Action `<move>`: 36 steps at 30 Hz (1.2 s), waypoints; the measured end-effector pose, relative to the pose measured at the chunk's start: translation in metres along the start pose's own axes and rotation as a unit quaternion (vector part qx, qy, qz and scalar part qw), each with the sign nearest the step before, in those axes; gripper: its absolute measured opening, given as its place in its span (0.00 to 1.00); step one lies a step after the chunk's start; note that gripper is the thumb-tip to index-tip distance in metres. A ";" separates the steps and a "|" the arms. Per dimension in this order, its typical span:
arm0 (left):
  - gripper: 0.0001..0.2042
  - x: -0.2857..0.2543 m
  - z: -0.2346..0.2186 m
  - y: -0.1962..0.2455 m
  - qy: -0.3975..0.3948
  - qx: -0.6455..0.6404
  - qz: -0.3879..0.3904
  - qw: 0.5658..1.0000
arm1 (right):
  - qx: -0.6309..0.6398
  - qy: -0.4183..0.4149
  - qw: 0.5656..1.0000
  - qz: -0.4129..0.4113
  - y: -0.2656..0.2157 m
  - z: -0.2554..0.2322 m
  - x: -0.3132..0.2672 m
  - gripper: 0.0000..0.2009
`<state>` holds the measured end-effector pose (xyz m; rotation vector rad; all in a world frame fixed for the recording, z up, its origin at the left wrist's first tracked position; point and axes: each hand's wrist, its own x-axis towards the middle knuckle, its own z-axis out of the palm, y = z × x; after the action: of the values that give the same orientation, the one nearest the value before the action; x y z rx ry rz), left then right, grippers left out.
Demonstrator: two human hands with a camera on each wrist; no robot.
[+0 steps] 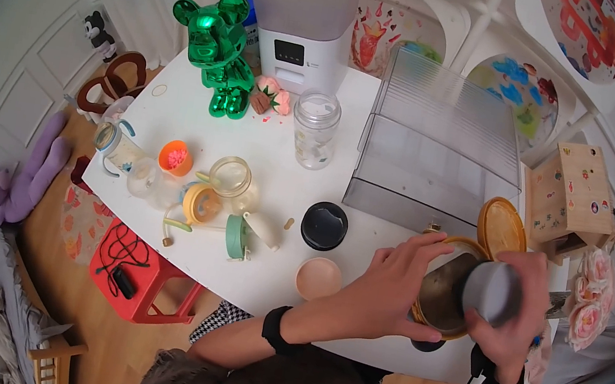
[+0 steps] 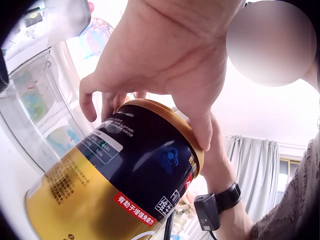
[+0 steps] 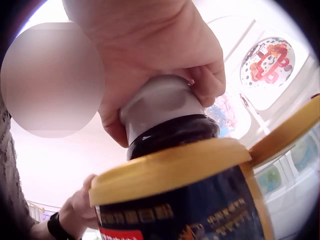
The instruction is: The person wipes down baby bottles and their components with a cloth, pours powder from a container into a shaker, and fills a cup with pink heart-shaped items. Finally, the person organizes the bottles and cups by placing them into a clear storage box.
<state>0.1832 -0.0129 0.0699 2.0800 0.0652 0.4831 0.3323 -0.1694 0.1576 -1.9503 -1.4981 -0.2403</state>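
Observation:
A gold and dark blue can (image 2: 135,165) stands at the table's right front, its gold lid (image 1: 503,228) flipped up. The left hand (image 1: 368,289) grips the can's rim, thumb on the near side and fingers on the far side. In the right hand (image 1: 514,306) is a grey cup-like piece (image 1: 492,293) with a black lower part (image 3: 172,132), held over the right side of the can's mouth. From the right wrist, the black part meets or sits just inside the gold rim (image 3: 170,170); whether they touch I cannot tell.
Left of the can lie a black lid (image 1: 324,225) and a pink round lid (image 1: 318,279). Behind stands a clear grey box (image 1: 433,147), with a wooden house (image 1: 573,196) at right. A glass jar (image 1: 315,131), green bear figure (image 1: 221,52) and several bottle parts occupy the left.

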 end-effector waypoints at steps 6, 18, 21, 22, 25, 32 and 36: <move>0.53 0.002 -0.003 0.003 0.000 -0.009 -0.007 1.000 | -0.009 0.015 1.000 0.018 0.000 -0.001 -0.003 0.31; 0.53 0.001 -0.001 0.004 -0.010 0.010 -0.011 1.000 | -0.027 -0.010 0.999 0.037 -0.010 -0.007 0.007 0.31; 0.54 0.001 -0.002 0.004 -0.020 0.008 -0.013 1.000 | -0.021 0.008 1.000 0.001 -0.015 -0.017 0.012 0.31; 0.54 0.001 -0.002 0.003 -0.020 0.006 -0.011 1.000 | -0.026 0.009 1.000 0.005 -0.017 -0.017 0.013 0.31; 0.53 0.000 -0.001 0.001 -0.017 0.002 -0.002 1.000 | -0.040 0.003 0.999 0.012 -0.015 -0.011 0.005 0.31; 0.52 -0.002 0.001 0.000 -0.010 0.008 0.004 1.000 | -0.047 0.002 0.998 0.032 -0.011 -0.013 0.004 0.31; 0.52 -0.002 0.003 -0.001 -0.009 0.006 0.001 1.000 | -0.028 0.023 0.999 0.021 -0.019 -0.024 0.008 0.31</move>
<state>0.1822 -0.0153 0.0672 2.0958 0.0554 0.4661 0.3232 -0.1753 0.1877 -2.0052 -1.4343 -0.3094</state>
